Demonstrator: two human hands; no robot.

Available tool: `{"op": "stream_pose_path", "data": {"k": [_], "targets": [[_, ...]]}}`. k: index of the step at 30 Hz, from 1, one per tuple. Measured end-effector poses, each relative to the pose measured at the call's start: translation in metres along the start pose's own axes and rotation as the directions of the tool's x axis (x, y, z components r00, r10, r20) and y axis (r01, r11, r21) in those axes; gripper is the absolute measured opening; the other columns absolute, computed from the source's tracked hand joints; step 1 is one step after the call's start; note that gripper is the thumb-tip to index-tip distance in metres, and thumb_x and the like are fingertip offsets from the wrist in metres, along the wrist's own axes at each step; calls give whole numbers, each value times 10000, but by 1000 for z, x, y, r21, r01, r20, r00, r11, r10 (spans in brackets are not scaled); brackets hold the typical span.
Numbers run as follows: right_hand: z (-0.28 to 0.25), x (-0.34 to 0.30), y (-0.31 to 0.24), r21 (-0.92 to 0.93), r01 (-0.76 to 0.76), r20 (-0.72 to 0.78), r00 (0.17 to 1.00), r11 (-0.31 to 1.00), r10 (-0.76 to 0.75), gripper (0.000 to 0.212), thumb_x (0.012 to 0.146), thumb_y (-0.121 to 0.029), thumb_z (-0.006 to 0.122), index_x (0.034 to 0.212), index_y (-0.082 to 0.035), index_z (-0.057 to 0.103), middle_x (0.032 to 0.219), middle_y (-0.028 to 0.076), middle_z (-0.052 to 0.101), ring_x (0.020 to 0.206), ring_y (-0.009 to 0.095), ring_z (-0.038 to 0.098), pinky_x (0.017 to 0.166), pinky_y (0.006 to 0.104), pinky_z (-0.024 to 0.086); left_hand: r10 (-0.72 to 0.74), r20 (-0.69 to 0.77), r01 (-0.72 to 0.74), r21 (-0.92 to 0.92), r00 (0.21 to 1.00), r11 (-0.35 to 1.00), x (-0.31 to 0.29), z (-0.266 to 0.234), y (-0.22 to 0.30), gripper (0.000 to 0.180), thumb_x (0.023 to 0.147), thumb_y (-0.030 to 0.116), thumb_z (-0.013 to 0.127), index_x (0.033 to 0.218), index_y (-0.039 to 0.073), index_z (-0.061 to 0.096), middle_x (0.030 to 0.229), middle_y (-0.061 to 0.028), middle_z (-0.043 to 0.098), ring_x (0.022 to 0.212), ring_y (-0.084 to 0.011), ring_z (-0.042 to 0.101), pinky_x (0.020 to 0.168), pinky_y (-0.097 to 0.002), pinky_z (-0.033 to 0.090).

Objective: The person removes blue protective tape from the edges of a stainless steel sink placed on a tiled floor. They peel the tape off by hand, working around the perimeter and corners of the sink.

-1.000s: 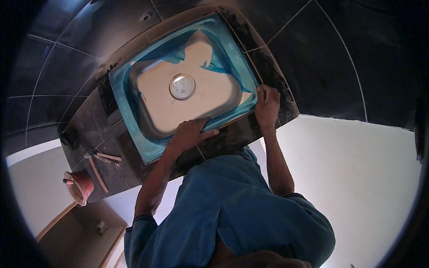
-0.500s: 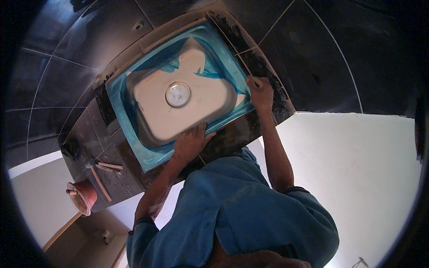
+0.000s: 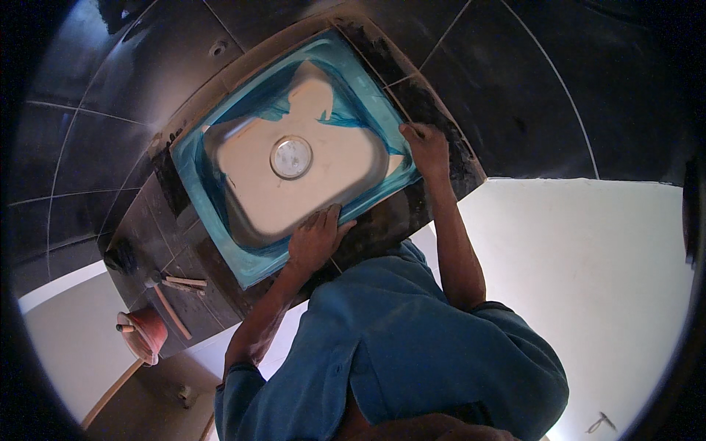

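A steel sink (image 3: 243, 176) sits in a dark tiled counter, its rim and sides partly covered with torn blue film (image 3: 276, 88). A round pale disc fills the drain (image 3: 292, 157) in the basin. On the near rim lies my left hand (image 3: 316, 239), fingers laid over the edge towards the basin and thumb spread apart. My right hand (image 3: 429, 152) is at the right end of the sink, its fingers curled against the rim. The fingertips of that hand are partly hidden.
On the counter to the left are a hammer (image 3: 170, 309), some short sticks (image 3: 184, 282) and a black bundle (image 3: 119, 259). A reddish bucket (image 3: 147, 332) with a handled tool in it stands near the counter's edge. Dark tiled walls (image 3: 507, 95) rise behind and at the right.
My view has shifted slightly, so the counter and tools appear a little displaced. Both hands stay at the same parts of the sink rim.
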State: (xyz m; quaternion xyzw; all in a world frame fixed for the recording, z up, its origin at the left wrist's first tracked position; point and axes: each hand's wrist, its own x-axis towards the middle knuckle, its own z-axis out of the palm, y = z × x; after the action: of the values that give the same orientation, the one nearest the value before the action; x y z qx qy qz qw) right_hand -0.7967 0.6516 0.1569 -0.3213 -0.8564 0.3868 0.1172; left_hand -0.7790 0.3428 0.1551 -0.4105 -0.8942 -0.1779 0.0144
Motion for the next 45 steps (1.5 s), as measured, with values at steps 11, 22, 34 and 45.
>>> {"op": "stream_pose_path", "data": {"k": [11, 22, 34, 45], "targets": [[24, -2, 0, -91, 168, -220, 958, 982, -184, 166, 981, -163, 646, 1028, -11, 695, 1035, 229, 682, 1001, 415, 655, 885, 508, 527, 36, -56, -34, 41, 998, 999, -3, 7, -2, 492, 956, 483, 733, 1185, 52, 669, 956, -151, 779, 847, -295, 786, 707, -411, 640], [27, -20, -12, -442, 353, -223, 848, 825, -482, 88, 1011, -106, 587, 1066, -37, 592, 1037, 180, 571, 984, 385, 592, 905, 509, 500, -7, 2, 7, 34, 1000, 999, -4, 6, 0, 495, 965, 488, 720, 1190, 50, 668, 997, -168, 778, 880, -308, 784, 740, -424, 641], [6, 24, -13, -30, 113, 48, 993, 993, -112, 342, 941, -358, 712, 1084, -55, 778, 1149, 245, 725, 1044, 417, 717, 919, 492, 559, -26, 8, 26, 11, 1000, 1000, -4, 4, 1, 507, 970, 487, 711, 1213, 45, 664, 975, -169, 777, 878, -318, 782, 725, -432, 642], [36, 6, -11, -412, 417, -192, 829, 810, -525, 110, 1008, -114, 604, 1040, -19, 650, 1023, 174, 643, 993, 399, 626, 881, 525, 516, -17, 14, 17, -7, 1000, 1000, -5, 5, 0, 517, 976, 493, 702, 1212, 34, 669, 1007, -176, 776, 870, -334, 782, 742, -437, 645]]}}
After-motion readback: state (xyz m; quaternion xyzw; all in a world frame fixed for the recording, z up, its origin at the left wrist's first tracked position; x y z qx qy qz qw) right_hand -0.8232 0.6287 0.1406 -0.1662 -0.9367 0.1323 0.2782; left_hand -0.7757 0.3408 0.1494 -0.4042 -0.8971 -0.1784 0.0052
